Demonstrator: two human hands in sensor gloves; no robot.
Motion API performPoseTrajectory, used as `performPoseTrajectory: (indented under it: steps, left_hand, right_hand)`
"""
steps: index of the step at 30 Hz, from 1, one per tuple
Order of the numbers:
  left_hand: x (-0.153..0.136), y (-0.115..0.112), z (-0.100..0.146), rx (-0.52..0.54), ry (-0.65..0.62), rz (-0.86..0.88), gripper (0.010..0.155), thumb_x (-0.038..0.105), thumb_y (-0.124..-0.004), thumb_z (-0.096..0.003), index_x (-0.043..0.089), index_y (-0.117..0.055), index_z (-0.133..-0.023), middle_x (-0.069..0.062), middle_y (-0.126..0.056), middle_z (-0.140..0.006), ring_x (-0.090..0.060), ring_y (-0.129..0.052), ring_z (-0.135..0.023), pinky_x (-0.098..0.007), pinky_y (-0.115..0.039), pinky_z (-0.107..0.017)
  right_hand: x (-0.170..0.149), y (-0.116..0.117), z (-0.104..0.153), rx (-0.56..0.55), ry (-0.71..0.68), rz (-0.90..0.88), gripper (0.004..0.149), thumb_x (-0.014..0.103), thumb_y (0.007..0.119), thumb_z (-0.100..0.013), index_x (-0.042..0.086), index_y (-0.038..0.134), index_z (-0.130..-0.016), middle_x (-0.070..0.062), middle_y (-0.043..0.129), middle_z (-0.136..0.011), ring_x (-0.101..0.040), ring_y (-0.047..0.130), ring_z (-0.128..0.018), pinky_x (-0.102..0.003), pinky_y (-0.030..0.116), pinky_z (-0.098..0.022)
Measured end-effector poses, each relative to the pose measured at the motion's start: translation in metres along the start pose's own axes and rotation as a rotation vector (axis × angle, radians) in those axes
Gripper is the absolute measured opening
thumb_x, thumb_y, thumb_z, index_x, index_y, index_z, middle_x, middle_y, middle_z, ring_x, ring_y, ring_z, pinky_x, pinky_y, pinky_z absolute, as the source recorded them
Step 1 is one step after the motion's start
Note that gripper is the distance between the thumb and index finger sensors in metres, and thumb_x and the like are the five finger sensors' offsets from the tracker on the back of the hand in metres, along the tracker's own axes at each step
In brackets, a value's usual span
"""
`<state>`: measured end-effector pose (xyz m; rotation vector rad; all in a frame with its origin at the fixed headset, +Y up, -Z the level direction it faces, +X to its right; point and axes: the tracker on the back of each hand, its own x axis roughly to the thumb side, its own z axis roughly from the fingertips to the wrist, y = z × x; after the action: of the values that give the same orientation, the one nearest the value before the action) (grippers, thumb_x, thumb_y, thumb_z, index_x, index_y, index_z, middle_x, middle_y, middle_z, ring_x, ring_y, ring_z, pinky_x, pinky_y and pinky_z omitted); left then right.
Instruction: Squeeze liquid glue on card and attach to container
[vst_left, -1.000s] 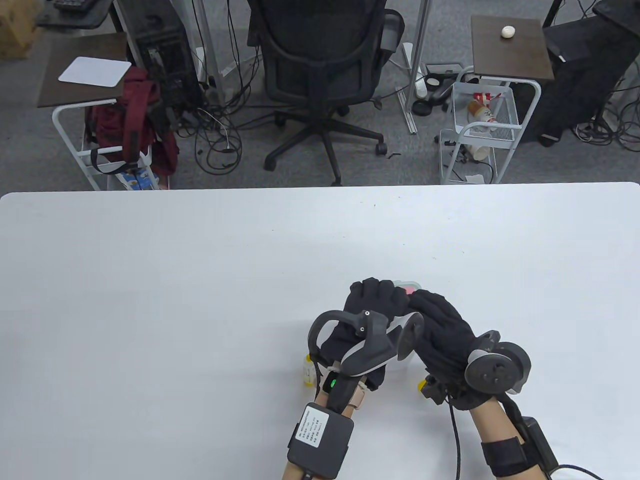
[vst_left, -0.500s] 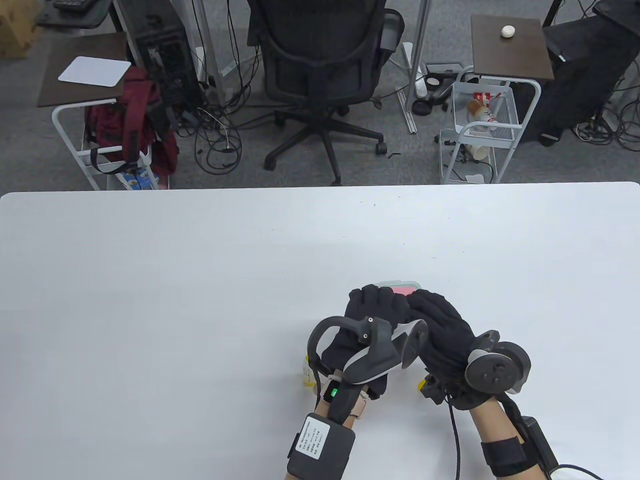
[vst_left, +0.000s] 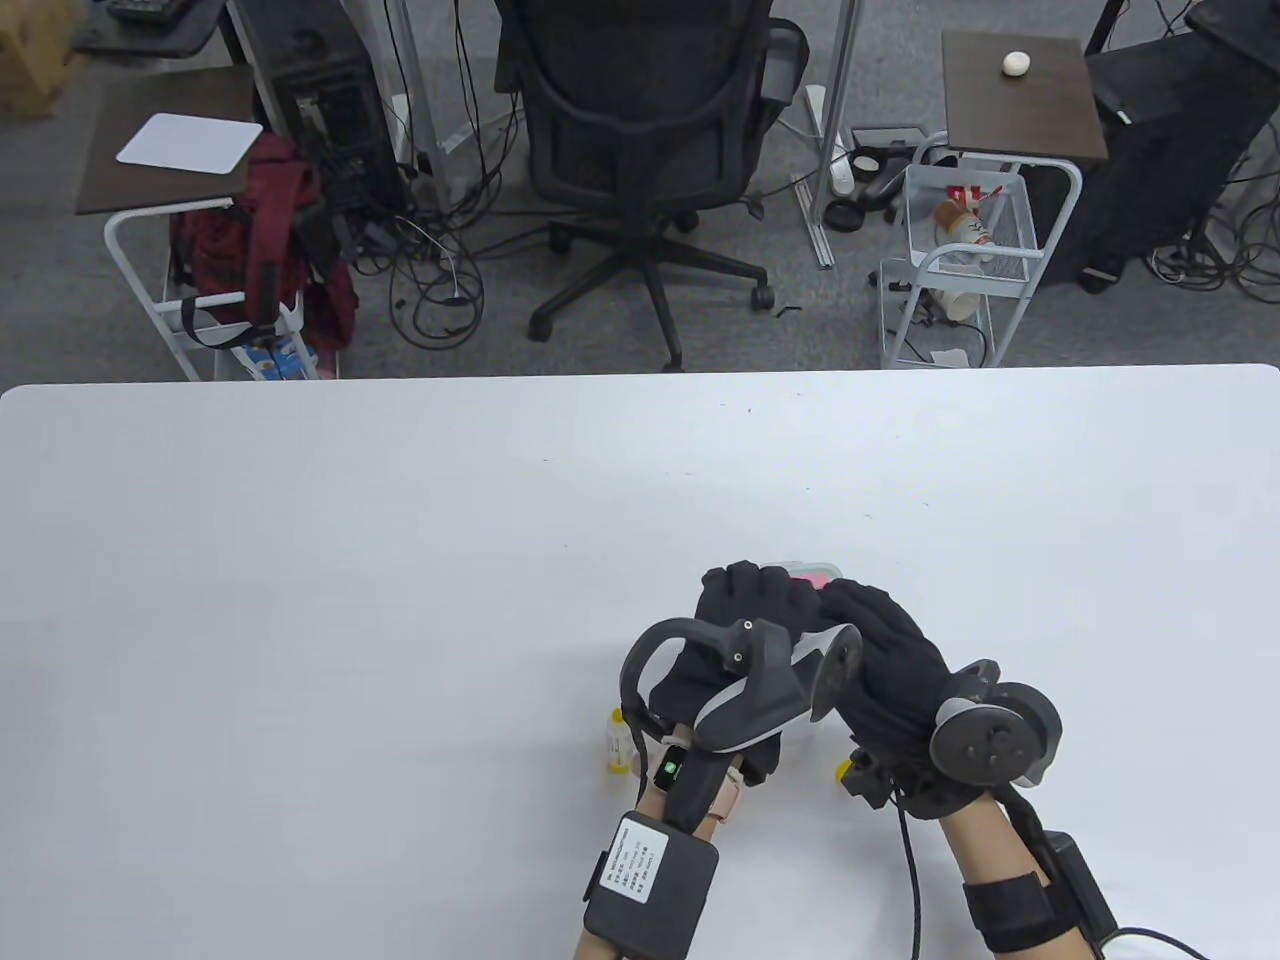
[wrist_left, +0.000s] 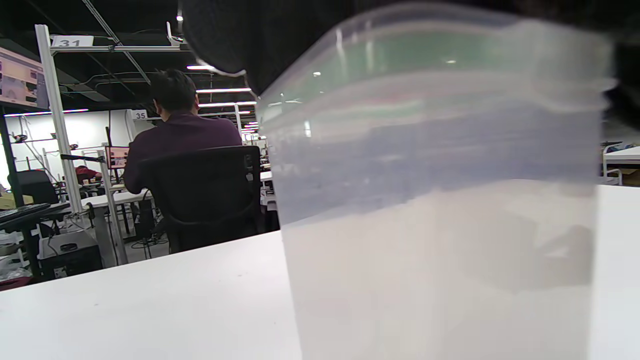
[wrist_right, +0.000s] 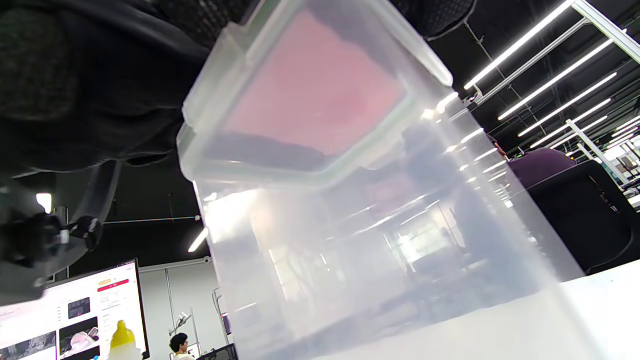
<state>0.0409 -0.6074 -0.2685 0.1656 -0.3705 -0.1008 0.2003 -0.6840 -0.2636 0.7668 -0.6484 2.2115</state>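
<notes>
A clear plastic container (vst_left: 812, 572) stands on the white table, mostly hidden under both hands; it fills the left wrist view (wrist_left: 440, 200) and the right wrist view (wrist_right: 360, 240). A pink card (vst_left: 818, 577) lies flat on its lid, seen from below in the right wrist view (wrist_right: 315, 105). My left hand (vst_left: 752, 598) and right hand (vst_left: 850, 606) both rest on top of the lid and press on the card. A small glue bottle (vst_left: 620, 742) with a yellow cap stands on the table left of my left wrist.
A small yellow object (vst_left: 846, 770) lies on the table by my right wrist. The table's far edge (vst_left: 640, 375) has an office chair (vst_left: 640, 130) and carts behind it.
My left hand shifted slightly back and then forward over the lid, and its wrist turned a little. The right hand and the container stayed in place.
</notes>
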Motion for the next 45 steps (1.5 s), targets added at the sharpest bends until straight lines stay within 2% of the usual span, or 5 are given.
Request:
performPoseTrajectory:
  steps: [4,16,27,38,45]
  left_hand:
    - [0.0,0.0,0.006,0.01,-0.016,-0.023,0.046,0.038,-0.071,-0.0493,0.029,-0.078,-0.094,0.007,-0.087,-0.098,-0.021,-0.088,-0.095,-0.038,-0.072,-0.074]
    - [-0.001,-0.002,-0.018,-0.009,0.013,-0.04,0.045,0.037,-0.071,-0.0497,0.032,-0.076,-0.094,0.008,-0.085,-0.099,-0.02,-0.087,-0.094,-0.038,-0.071,-0.075]
    - [-0.001,0.002,0.004,0.004,-0.045,-0.045,0.045,0.038,-0.072,-0.049,0.029,-0.079,-0.093,0.007,-0.088,-0.097,-0.021,-0.09,-0.093,-0.039,-0.073,-0.073]
    - [-0.004,-0.004,-0.017,-0.007,0.007,-0.013,0.045,0.037,-0.071,-0.0496,0.032,-0.076,-0.094,0.008,-0.085,-0.099,-0.02,-0.086,-0.095,-0.038,-0.071,-0.075]
    - [-0.004,-0.003,-0.011,-0.008,-0.012,-0.005,0.045,0.036,-0.071,-0.0492,0.031,-0.076,-0.094,0.007,-0.085,-0.1,-0.021,-0.086,-0.096,-0.038,-0.071,-0.075]
  right_hand:
    - [0.0,0.0,0.0,-0.001,-0.002,0.003,0.041,0.042,0.06,-0.063,0.016,0.078,-0.09,-0.005,0.072,-0.102,-0.034,0.063,-0.101,-0.051,0.048,-0.082]
    - [0.0,0.0,-0.001,0.0,-0.015,0.005,0.043,0.042,0.06,-0.063,0.014,0.078,-0.09,-0.006,0.072,-0.103,-0.034,0.064,-0.101,-0.051,0.049,-0.082]
    - [0.0,0.0,0.0,-0.003,-0.002,-0.003,0.042,0.041,0.06,-0.063,0.015,0.079,-0.09,-0.005,0.073,-0.101,-0.034,0.063,-0.101,-0.051,0.048,-0.082]
    - [0.0,0.0,0.0,-0.003,-0.014,0.006,0.043,0.041,0.06,-0.063,0.014,0.078,-0.091,-0.005,0.072,-0.103,-0.035,0.064,-0.101,-0.051,0.049,-0.082]
    - [0.0,0.0,-0.001,-0.003,-0.005,0.001,0.042,0.041,0.06,-0.063,0.014,0.079,-0.09,-0.005,0.073,-0.102,-0.034,0.064,-0.101,-0.051,0.049,-0.082]
